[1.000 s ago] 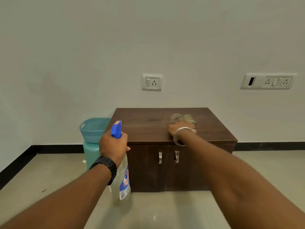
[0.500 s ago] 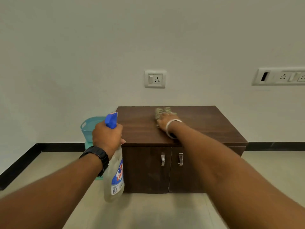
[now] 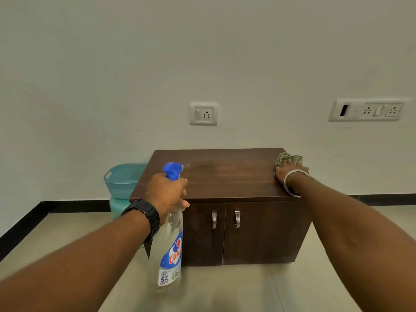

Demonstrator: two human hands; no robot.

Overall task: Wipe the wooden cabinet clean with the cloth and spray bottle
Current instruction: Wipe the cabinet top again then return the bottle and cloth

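My right hand (image 3: 289, 173) clutches the cloth (image 3: 289, 159), pressing it on the cabinet (image 3: 225, 176) top's far right corner to wipe; my left hand (image 3: 165, 192) grips the spray bottle (image 3: 170, 244) before the cabinet front, ready to spray

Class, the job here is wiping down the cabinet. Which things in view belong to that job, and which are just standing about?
For the job: cabinet; cloth, held by the right hand; spray bottle, gripped by the left hand.

Standing about: basket; wall socket; switch panel.
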